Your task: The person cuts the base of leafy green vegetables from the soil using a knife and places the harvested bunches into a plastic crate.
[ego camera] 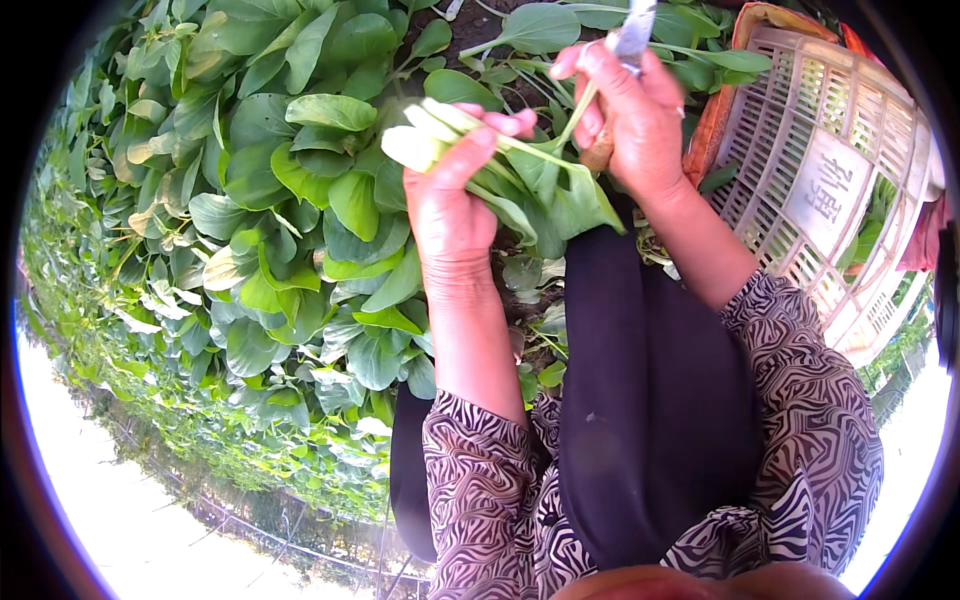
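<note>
A cut leafy green plant [427,139], its pale stem bases pointing left, lies in the grip of my left hand [457,176]. Its broad leaves [570,195] hang to the right, between my two hands. My right hand [637,112] is closed around a knife [636,34], whose metal blade points up and away from me; the rounded end of a brown handle shows below the fingers. One leaf stalk [581,112] runs up to the fingers of my right hand; whether they pinch it, I cannot tell.
Dense leafy greens [300,187] grow to the left and ahead. Loose leafy stems [540,30] lie on the soil beyond my hands. A pale plastic basket [817,157] with writing on it stands at the right, beside orange material [709,139]. My dark-clothed knee [645,375] is below my right hand.
</note>
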### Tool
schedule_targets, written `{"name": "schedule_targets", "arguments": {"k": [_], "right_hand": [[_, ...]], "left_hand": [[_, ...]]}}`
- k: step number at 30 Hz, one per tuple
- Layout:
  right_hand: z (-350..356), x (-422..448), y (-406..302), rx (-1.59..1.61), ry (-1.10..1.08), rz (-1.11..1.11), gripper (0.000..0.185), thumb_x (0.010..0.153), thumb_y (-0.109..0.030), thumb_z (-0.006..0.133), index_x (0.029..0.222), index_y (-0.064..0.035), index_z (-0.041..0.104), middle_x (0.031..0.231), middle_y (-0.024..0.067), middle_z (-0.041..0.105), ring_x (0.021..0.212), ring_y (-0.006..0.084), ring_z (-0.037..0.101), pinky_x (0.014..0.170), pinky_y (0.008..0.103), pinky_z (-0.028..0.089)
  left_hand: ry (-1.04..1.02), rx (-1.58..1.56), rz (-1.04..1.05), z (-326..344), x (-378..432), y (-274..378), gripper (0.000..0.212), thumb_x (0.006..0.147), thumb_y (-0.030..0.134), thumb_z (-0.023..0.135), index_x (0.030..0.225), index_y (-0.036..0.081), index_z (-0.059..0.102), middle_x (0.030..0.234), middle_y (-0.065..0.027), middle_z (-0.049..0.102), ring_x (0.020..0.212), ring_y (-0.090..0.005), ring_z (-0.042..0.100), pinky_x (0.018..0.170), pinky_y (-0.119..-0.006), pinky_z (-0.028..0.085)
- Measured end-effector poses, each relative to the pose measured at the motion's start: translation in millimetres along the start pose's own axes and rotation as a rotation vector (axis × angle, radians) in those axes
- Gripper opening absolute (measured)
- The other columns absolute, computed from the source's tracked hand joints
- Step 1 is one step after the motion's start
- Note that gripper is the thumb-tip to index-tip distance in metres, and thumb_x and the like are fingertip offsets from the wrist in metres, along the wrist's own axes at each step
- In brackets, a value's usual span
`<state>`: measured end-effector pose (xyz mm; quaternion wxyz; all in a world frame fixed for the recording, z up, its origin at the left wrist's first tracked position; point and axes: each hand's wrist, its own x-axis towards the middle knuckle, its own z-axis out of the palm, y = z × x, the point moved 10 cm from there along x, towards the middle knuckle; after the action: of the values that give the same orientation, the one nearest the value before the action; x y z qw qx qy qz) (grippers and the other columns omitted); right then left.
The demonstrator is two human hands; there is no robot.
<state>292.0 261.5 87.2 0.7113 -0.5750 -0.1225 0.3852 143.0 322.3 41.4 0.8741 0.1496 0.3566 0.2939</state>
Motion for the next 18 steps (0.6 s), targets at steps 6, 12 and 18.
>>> {"name": "schedule_targets", "arguments": {"k": [6,12,18], "right_hand": [[-8,32,-27,-1.014,-0.203,-0.079,0.028,0.089,-0.026,0.055,0.099,0.0002,0.055,0.077,0.0119,0.061,0.058,0.0205,0.054,0.053,0.032,0.043],[54,5,25,-1.101,-0.557,-0.162,0.025,0.089,-0.025,0.055,0.096,-0.0017,0.05,0.074,0.0143,0.052,0.069,0.0301,0.052,0.063,0.0389,0.04],[91,7,109,-1.229,-0.684,0.042,0.026,0.086,-0.022,0.051,0.095,0.0022,0.053,0.08,0.022,0.062,0.08,0.0398,0.06,0.072,0.0475,0.047]], "left_hand": [[0.222,0.374,0.112,-70,11,75,0.024,0.074,0.0,0.06,0.097,-0.002,0.053,0.073,-0.0104,0.058,0.054,-0.018,0.055,0.05,-0.029,0.047],[0.495,1.203,0.09,-129,6,97,0.027,0.075,0.009,0.063,0.098,-0.002,0.054,0.073,-0.0081,0.062,0.043,-0.0129,0.053,0.039,-0.023,0.04],[0.434,1.529,0.014,-132,20,79,0.036,0.069,0.014,0.064,0.099,-0.004,0.056,0.075,-0.0117,0.065,0.049,-0.0186,0.062,0.05,-0.029,0.05]]}}
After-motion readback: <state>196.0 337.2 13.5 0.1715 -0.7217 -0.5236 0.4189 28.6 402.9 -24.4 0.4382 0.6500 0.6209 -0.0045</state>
